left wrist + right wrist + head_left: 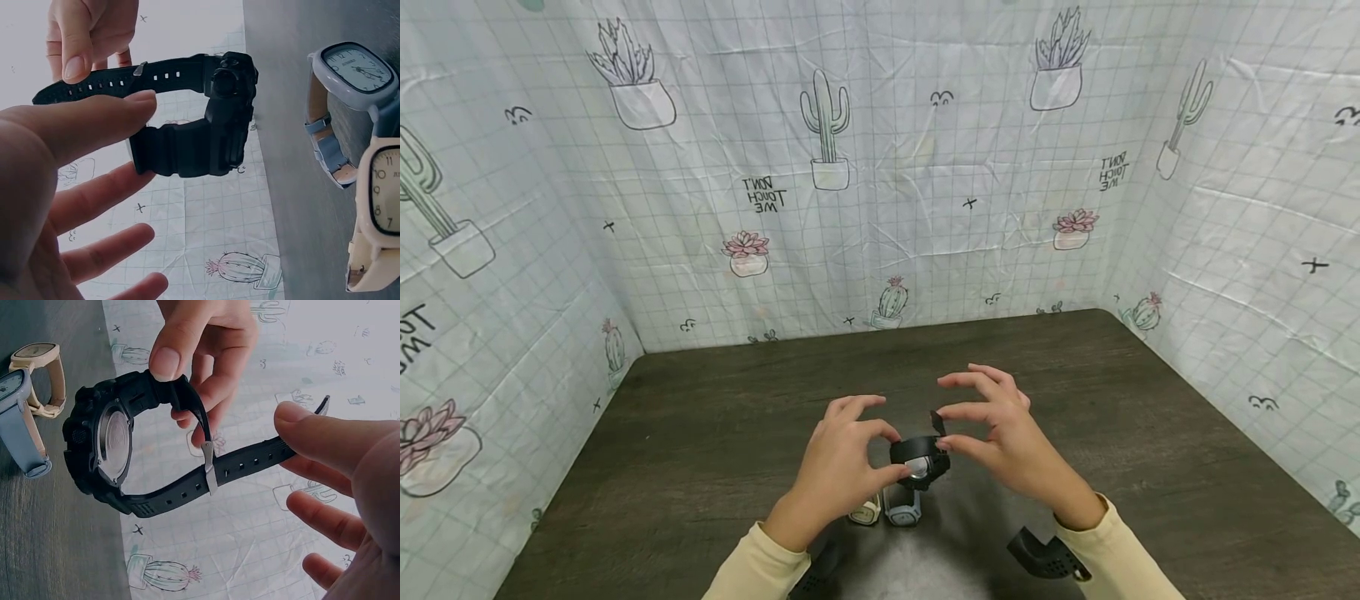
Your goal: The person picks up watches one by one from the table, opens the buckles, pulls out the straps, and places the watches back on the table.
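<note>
A black wristwatch (916, 448) with a chunky case is held up over the table between both hands. My left hand (842, 458) pinches the buckle side of its strap between thumb and fingertips. The perforated strap end (259, 456) is pinched by my right hand (1000, 433), its other fingers spread. In the right wrist view the strap passes through the silver buckle (210, 469), forming a loop, and the metal case back (114, 444) shows. Below the hands stand a blue-grey watch (903, 514) and a cream watch (865, 512), side by side.
The dark wood-grain table (730, 417) extends around the watches. A white cloth (887, 108) printed with a grid and potted cacti hangs behind and at both sides. Black wrist mounts (1045, 557) sit at the sleeves.
</note>
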A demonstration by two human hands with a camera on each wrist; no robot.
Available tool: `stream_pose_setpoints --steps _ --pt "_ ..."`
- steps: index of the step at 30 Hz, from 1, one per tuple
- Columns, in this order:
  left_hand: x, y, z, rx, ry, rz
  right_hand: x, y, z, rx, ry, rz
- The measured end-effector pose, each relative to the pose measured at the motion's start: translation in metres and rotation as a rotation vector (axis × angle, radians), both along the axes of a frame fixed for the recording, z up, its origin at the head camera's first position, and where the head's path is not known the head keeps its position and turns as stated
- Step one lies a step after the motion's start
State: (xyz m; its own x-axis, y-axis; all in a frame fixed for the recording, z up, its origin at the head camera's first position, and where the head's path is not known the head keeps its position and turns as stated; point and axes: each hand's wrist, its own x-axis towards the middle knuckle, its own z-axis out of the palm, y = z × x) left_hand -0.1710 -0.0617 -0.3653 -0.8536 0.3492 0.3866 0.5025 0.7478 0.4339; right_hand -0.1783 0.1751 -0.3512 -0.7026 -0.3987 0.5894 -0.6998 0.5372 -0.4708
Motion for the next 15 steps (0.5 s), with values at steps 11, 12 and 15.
stream_pose_setpoints --steps 11,12,15 --pt "0.0 0.009 0.003 -0.011 0.016 -0.025 0.0 -0.004 0.0 0.007 0.001 0.011" --pt "0.0 0.011 0.003 -0.016 0.02 -0.026 0.0 -0.004 0.0 0.006 -0.001 0.013" --pt "0.0 0.017 0.004 -0.032 0.031 -0.031 0.001 -0.006 -0.001 0.005 -0.009 0.019"
